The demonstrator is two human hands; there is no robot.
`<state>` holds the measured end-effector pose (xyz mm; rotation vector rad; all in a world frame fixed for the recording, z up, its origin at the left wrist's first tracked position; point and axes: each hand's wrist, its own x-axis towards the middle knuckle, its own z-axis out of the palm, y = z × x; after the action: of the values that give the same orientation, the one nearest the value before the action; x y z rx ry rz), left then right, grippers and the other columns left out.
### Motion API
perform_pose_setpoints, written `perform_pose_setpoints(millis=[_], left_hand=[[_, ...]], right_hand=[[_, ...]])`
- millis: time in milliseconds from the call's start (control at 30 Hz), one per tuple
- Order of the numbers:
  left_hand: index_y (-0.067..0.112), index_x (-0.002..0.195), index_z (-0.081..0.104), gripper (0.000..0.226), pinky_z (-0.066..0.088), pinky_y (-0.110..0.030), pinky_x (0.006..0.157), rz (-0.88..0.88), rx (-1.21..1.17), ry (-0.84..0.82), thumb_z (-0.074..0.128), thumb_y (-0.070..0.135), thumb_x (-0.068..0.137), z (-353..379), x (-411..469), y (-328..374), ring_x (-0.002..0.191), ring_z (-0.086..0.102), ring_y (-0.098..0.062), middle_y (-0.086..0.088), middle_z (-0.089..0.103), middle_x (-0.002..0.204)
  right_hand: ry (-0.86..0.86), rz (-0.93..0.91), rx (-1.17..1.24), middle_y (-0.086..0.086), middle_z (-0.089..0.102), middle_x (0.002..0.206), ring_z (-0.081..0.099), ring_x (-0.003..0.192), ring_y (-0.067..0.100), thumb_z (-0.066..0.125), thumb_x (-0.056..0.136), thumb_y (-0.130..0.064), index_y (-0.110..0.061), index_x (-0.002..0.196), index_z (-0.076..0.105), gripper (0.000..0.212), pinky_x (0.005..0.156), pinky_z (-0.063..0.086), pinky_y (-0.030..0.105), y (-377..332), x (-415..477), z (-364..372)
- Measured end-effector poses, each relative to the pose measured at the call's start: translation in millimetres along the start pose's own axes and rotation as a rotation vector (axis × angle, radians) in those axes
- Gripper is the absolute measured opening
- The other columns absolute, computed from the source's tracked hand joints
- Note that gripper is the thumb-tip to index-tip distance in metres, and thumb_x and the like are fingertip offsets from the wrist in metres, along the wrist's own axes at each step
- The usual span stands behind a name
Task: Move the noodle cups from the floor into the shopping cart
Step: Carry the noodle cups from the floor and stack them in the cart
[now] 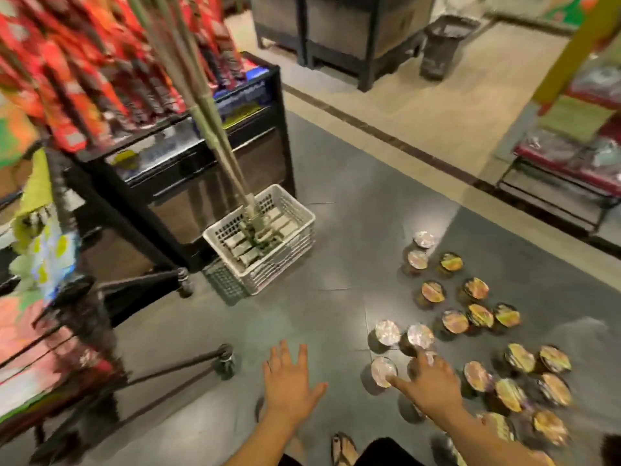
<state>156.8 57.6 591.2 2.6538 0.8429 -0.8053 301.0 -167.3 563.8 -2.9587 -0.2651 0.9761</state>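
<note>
Noodle cups [455, 321] clustered on floor, shopping cart [84, 317] well apart. Right hand [433, 381] spread wide over nearest cups, left hand [289, 381] open, empty. Cups likely light, thin-walled, foil lids fragile, so take by sides.

1. The floor [336, 230] is grey tile close by; a dark strip [386, 136] parts it from beige tile farther off.
2. Many noodle cups [455, 321] stand upright on the grey tile at the right, loosely scattered, some touching.
3. A white plastic crate [279, 264] sits on the grey tile, just beside a black display stand [215, 183].
4. The shopping cart [174, 366] stands on its wheels at the left.
5. A black basket [443, 45] sits on the beige tile, far back.
</note>
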Motion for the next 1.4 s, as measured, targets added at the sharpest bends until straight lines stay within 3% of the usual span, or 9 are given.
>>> perform_pose_setpoints(millis=[267,400,567,800,933,1033,1100,1200,1400], left_hand=[[0.024,0.155,0.002,0.091,0.011,-0.048,0.118,0.244,0.158,-0.015,0.043,0.068,0.088,-78,148,12,0.147,-0.001,-0.039,-0.022,-0.004,0.160],[0.023,0.155,-0.001,0.093,0.006,-0.050,0.117,0.378,0.234,-0.023,0.045,0.068,0.088,-133,223,23,0.147,-0.007,-0.039,-0.022,-0.008,0.160],[0.023,0.155,0.000,0.093,0.005,-0.051,0.119,0.518,0.346,-0.019,0.042,0.071,0.087,-186,296,44,0.147,-0.006,-0.040,-0.022,-0.008,0.159],[0.024,0.155,0.000,0.092,0.006,-0.050,0.118,0.670,0.476,-0.067,0.043,0.069,0.087,-217,381,127,0.147,-0.002,-0.039,-0.023,-0.005,0.159],[0.026,0.155,0.003,0.091,0.008,-0.049,0.117,0.713,0.507,-0.080,0.043,0.070,0.087,-222,442,199,0.147,0.001,-0.038,-0.022,-0.004,0.160],[0.027,0.155,0.005,0.089,0.010,-0.049,0.117,0.744,0.536,-0.098,0.045,0.067,0.087,-227,491,253,0.148,0.001,-0.037,-0.021,-0.005,0.160],[0.027,0.155,0.003,0.089,0.009,-0.050,0.117,0.743,0.580,-0.111,0.045,0.067,0.087,-234,521,285,0.148,0.001,-0.038,-0.023,-0.006,0.159],[0.026,0.154,-0.002,0.091,0.008,-0.050,0.117,0.770,0.644,-0.132,0.043,0.068,0.088,-244,559,331,0.147,-0.001,-0.040,-0.024,-0.009,0.159],[0.027,0.155,0.004,0.088,0.016,-0.046,0.116,0.798,0.590,-0.103,0.045,0.067,0.088,-231,634,409,0.147,0.007,-0.038,-0.023,-0.002,0.160]], right_hand=[[-0.008,0.251,0.201,0.013,0.039,0.146,0.035,0.135,0.031,0.049,0.077,-0.077,-0.024,0.151,0.018,0.097,0.109,0.030,0.036,-45,57,-40],[0.012,0.393,0.300,0.013,0.047,0.137,0.043,0.127,0.032,0.051,0.071,-0.081,-0.022,0.145,0.028,0.098,0.103,0.039,0.039,-81,93,-67],[0.073,0.485,0.403,0.011,0.055,0.126,0.053,0.116,0.033,0.027,0.049,-0.100,-0.021,0.139,0.041,0.121,0.092,0.046,0.040,-108,135,-88],[0.014,0.686,0.611,0.012,0.038,0.146,0.037,0.133,0.035,0.046,0.064,-0.090,-0.024,0.151,0.020,0.111,0.106,0.038,0.042,-85,188,-111],[-0.042,0.769,0.632,0.014,0.040,0.144,0.040,0.130,0.035,0.044,0.066,-0.089,-0.024,0.148,0.024,0.106,0.104,0.039,0.042,-49,249,-122],[-0.085,0.791,0.634,0.011,0.054,0.128,0.051,0.119,0.032,0.042,0.055,-0.093,-0.023,0.136,0.041,0.107,0.096,0.045,0.042,-18,310,-131],[-0.106,0.768,0.632,0.010,0.057,0.125,0.053,0.117,0.030,0.050,0.061,-0.088,-0.022,0.133,0.043,0.098,0.093,0.046,0.038,-4,346,-155],[-0.098,0.700,0.613,0.013,0.048,0.139,0.045,0.127,0.031,0.051,0.071,-0.083,-0.020,0.149,0.024,0.103,0.101,0.041,0.039,16,397,-195],[-0.124,0.632,0.595,0.017,0.028,0.152,0.030,0.138,0.036,0.051,0.075,-0.080,-0.021,0.154,0.008,0.108,0.110,0.030,0.044,54,500,-220]])
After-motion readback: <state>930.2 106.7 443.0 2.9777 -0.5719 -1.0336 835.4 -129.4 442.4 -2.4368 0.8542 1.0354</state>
